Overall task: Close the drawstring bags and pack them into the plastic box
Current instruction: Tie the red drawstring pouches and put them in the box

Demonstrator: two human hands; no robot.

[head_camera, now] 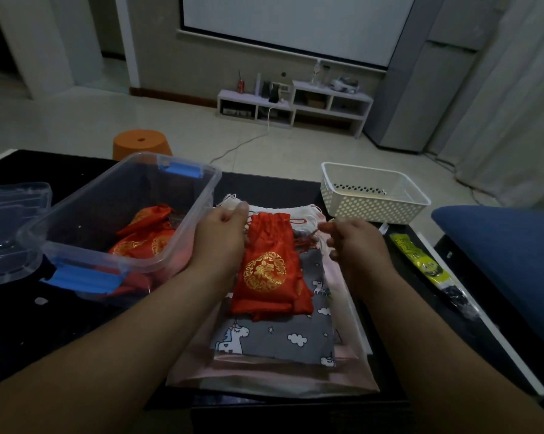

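Observation:
A red drawstring bag (266, 264) with a gold round emblem lies on top of a stack of flat bags: a grey unicorn-print bag (277, 338), a pink one (264, 375) and white ones (299, 211) beneath. My left hand (222, 238) grips the red bag's left top edge. My right hand (355, 242) pinches its red cord at the right of the mouth. The clear plastic box (183, 245) with blue latches stands at the left, with closed red bags (145, 236) inside.
The box's clear lid (10, 227) lies at the far left. A white perforated basket (374, 192) stands behind the stack on the right. A yellow-black packet (421, 258) lies near the black table's right edge, beside a blue cushion (509, 258). An orange stool (142, 144) stands beyond the table.

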